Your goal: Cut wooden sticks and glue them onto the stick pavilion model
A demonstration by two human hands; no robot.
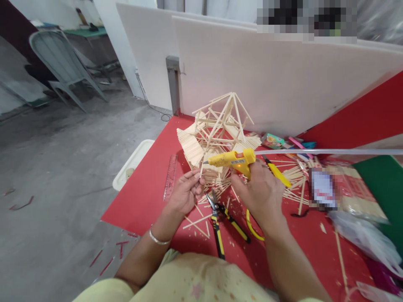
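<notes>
The left hand [185, 193] pinches a thin stick [201, 170], probably light, stiff and easily snapped, best held near one end; the right hand [262, 188] grips a glue gun [231, 159], nozzle [205, 162] near the stick, before the delicate-looking stick model [190, 144].

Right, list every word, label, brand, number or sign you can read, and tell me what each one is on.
None can be read for certain.
Yellow glue gun: lettering on its side, too small and blurred.
Ruler: any numbers too small.
Red-printed packet: too blurred.
Dark-edged object beside it: pixelated.
Small colourful packet: too small.
</notes>
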